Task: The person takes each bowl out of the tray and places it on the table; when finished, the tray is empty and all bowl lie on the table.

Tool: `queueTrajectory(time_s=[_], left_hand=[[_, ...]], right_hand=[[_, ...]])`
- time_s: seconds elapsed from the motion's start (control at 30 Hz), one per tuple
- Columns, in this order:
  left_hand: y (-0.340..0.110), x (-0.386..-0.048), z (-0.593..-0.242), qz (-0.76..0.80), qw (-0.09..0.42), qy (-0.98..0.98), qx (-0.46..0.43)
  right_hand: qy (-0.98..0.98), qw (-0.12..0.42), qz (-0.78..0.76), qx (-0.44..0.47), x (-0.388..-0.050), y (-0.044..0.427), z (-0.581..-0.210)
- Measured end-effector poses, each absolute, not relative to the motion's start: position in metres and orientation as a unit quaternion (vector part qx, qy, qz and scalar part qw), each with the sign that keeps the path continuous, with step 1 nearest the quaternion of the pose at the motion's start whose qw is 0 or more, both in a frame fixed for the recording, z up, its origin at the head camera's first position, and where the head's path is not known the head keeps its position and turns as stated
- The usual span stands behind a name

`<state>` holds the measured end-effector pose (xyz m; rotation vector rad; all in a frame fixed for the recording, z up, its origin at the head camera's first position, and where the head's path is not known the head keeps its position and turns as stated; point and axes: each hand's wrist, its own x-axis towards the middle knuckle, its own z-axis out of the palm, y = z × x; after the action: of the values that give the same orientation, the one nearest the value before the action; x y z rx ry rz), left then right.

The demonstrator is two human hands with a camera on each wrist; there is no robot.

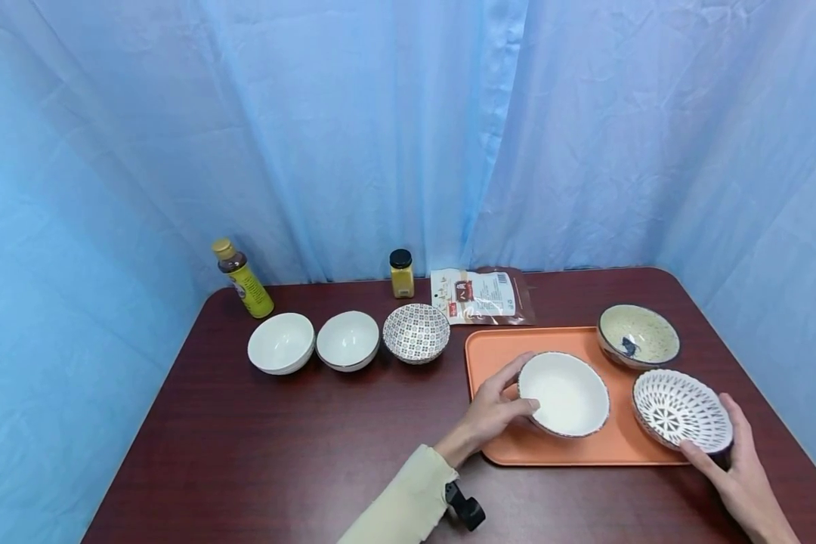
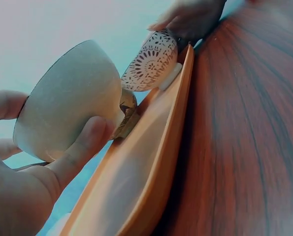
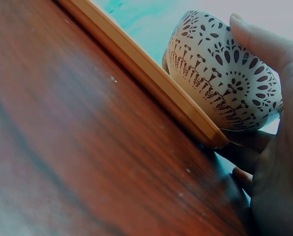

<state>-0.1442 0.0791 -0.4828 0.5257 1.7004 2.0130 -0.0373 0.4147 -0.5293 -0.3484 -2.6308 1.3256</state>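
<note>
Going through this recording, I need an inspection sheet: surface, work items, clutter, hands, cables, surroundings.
Surface: dark red-brown wood-grain table, orange tray on it.
Work items: plain white bowl and petal-patterned bowl, both in hand; speckled bowl at the tray's far right corner.
Clutter: bottle, jar, packet; left-end bowl, middle bowl and grid-patterned bowl in a row.
Hands: left hand grips the plain white bowl; right hand holds the petal-patterned one.
Cables: nothing seen.
Surroundings: blue curtains.
</note>
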Motion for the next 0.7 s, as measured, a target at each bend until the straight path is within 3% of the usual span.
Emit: queueTrajectory(time_s=[0.7], left_hand=[[-0.001, -0.143, -0.481, 0.746, 0.222, 0.595, 0.198]], right_hand=[[-0.882, 0.081, 0.445, -0.13, -0.039, 0.413, -0.527]])
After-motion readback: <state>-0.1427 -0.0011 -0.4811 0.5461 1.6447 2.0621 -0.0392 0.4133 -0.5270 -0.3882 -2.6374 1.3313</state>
